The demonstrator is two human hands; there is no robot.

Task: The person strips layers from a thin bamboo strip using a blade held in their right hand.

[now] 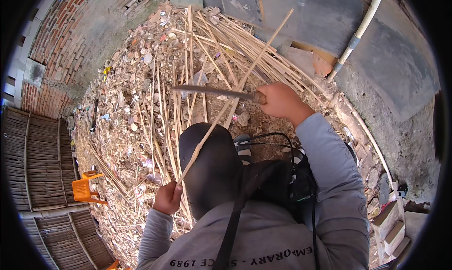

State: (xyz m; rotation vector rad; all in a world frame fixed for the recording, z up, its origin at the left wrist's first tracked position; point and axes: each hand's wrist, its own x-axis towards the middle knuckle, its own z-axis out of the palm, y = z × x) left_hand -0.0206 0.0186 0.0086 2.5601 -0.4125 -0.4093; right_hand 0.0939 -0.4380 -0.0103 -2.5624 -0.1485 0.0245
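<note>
A long split bamboo strip slants up and away across my dark-trousered knee. My left hand is closed round its near end. In my right hand, the fingers wrap the handle of a long-bladed knife, whose dark blade points left. That blade crosses the strip beyond my knee; whether the two touch I cannot tell. Under and beyond the blade, more bamboo strips lie loose on the ground.
Bundled strips lie along the far wall. Littered, chip-strewn ground spreads left, with an orange plastic chair by a bamboo-slat wall. A pale pipe stands at the upper right. A black bag with cables hangs by my right arm.
</note>
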